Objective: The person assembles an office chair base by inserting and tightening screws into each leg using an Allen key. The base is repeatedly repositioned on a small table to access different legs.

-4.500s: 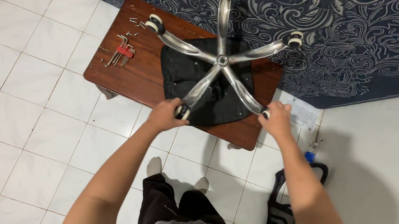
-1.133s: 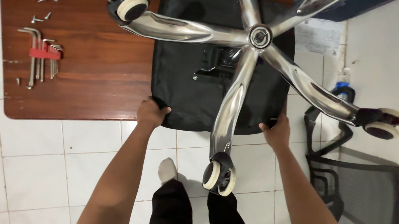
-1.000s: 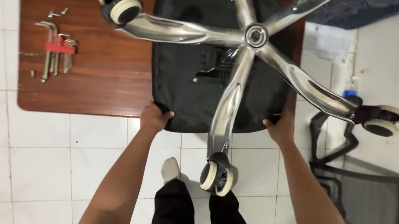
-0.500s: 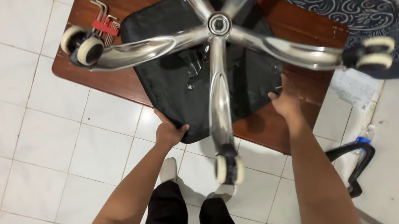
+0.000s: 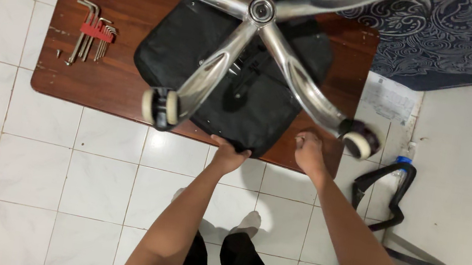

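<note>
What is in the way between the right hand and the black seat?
Nothing visible. The right hand rests on the brown wooden table beside the black padded seat. The left hand grips the seat's near edge.

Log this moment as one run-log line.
left hand: grips black seat cushion edge | right hand: on brown wooden table, beside cushion | chrome five-star wheeled base: on top

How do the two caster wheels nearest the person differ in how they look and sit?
The left caster hangs over the near edge of the wooden table, showing both pale wheel halves side by side. The right caster sits past the table's right corner, showing one pale tyre under a dark hood. The right hand is close to the right caster; the left hand grips the black seat, farther from the left caster. Both cap chrome legs.
</note>
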